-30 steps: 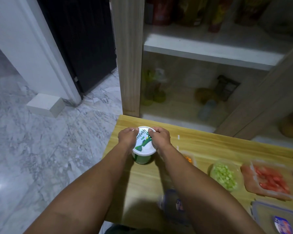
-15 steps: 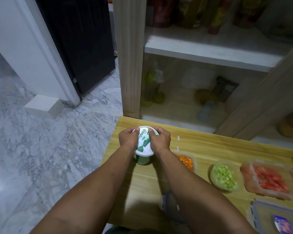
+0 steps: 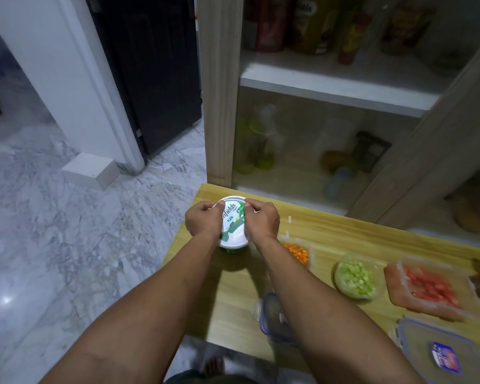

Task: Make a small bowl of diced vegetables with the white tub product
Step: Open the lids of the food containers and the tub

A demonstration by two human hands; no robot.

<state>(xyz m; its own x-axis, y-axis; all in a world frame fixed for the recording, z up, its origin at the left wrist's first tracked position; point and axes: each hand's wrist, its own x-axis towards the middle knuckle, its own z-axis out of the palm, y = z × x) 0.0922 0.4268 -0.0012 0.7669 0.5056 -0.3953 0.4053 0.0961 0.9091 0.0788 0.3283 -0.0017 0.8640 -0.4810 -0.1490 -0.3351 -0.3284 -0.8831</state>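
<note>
A white tub (image 3: 232,227) with a green-printed lid marked "PLAIN" stands on the wooden table (image 3: 336,236) near its far left corner. My left hand (image 3: 203,221) grips the lid's left rim and my right hand (image 3: 261,220) grips its right rim, fingers curled over the edge. To the right lie diced orange carrot (image 3: 298,252) in a clear container, diced green vegetable (image 3: 356,275) in a round clear bowl, and diced red tomato (image 3: 430,286) in a rectangular container.
A small container with a blue rim (image 3: 273,314) sits under my right forearm. A lidded clear box (image 3: 441,353) stands at the near right. An open wooden cupboard (image 3: 330,92) with bottles rises behind the table. Marble floor (image 3: 67,245) lies to the left.
Both hands have stayed on the tub lid, and the lid's print has turned a little between frames. My right forearm has shifted and uncovered the carrot container.
</note>
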